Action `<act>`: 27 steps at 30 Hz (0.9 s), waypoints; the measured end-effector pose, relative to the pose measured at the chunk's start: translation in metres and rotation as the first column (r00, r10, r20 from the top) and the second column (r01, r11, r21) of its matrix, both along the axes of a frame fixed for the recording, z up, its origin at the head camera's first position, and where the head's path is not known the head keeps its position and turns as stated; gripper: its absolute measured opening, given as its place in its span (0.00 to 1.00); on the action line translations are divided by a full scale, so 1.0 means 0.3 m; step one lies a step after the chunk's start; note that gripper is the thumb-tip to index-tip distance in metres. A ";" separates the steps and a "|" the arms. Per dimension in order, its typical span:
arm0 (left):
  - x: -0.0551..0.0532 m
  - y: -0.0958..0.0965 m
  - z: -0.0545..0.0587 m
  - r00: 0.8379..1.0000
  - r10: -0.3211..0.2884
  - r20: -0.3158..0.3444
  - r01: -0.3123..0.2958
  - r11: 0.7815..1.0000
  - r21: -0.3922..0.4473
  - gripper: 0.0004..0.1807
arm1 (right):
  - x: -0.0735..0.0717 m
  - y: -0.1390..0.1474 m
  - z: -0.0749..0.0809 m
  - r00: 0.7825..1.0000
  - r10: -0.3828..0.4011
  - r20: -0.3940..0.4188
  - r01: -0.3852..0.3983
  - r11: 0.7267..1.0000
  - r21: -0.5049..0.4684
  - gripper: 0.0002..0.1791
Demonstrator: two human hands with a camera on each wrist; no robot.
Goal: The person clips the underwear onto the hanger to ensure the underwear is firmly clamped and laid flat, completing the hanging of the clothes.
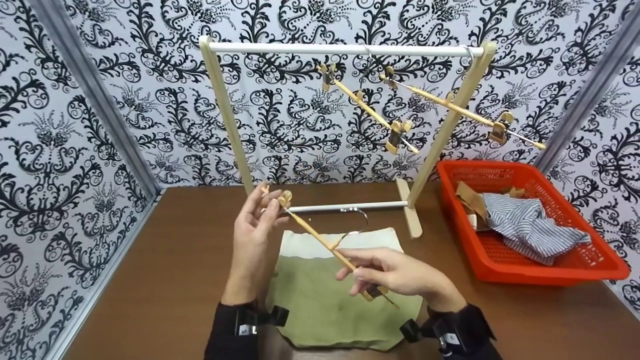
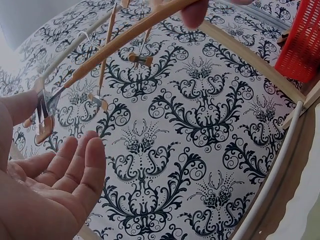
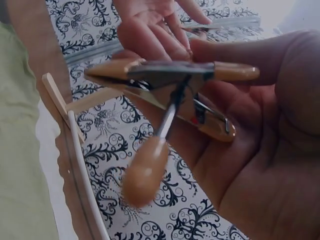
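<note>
Both hands hold a wooden clip hanger (image 1: 312, 231) slantwise above the table, its metal hook pointing up and right. My left hand (image 1: 256, 217) is at the far end, thumb against the metal clip (image 2: 46, 112) there; its other fingers spread loosely below in the left wrist view. With thumb and forefinger, my right hand (image 1: 387, 270) pinches the bar near the closer end. The clip at that end (image 3: 170, 80) shows large in the right wrist view, beside the palm. Beneath the hanger lies an olive-green cloth piece (image 1: 320, 300) with a white band along its far edge.
A wooden rack with a white top rail (image 1: 300, 48) stands behind. Two more clip hangers (image 1: 367, 107) hang toward its right side. At right is a red plastic basket (image 1: 540, 275) with a striped cloth (image 1: 530, 225) inside. Patterned panels (image 1: 320, 150) enclose the brown table (image 1: 165, 280).
</note>
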State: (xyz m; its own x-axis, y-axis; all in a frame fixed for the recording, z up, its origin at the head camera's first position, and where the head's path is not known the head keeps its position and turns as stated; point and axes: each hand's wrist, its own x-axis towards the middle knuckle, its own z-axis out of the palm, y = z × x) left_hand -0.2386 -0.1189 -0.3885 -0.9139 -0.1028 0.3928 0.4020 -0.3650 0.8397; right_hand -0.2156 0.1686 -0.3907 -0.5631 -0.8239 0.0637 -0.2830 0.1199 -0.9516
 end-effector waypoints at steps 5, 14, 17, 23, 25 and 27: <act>0.004 -0.018 -0.005 1.000 -0.010 -0.007 0.010 0.999 -0.043 0.27 | -0.002 0.013 -0.010 0.998 0.053 -0.025 -0.053 0.998 0.016 0.28; 0.005 -0.032 -0.006 0.998 -0.062 0.007 0.063 0.994 -0.085 0.18 | -0.012 0.013 -0.008 0.994 0.111 -0.013 -0.111 0.994 -0.008 0.29; 0.006 -0.028 -0.004 0.999 -0.044 0.014 0.045 0.994 -0.096 0.13 | -0.015 0.010 -0.013 0.995 0.101 0.003 -0.101 0.995 -0.009 0.29; 0.007 -0.003 0.009 0.997 0.067 0.028 -0.064 0.994 -0.086 0.11 | -0.019 0.012 -0.017 0.996 0.056 0.065 -0.054 0.998 -0.034 0.28; 0.008 0.005 0.012 0.993 0.115 0.032 -0.112 0.991 -0.071 0.11 | -0.023 0.018 -0.014 0.999 0.031 0.042 -0.030 0.999 -0.039 0.28; 0.008 0.012 0.015 0.987 0.157 0.029 -0.156 0.987 -0.033 0.10 | -0.030 0.029 -0.010 1.000 0.005 0.000 -0.005 0.999 -0.046 0.28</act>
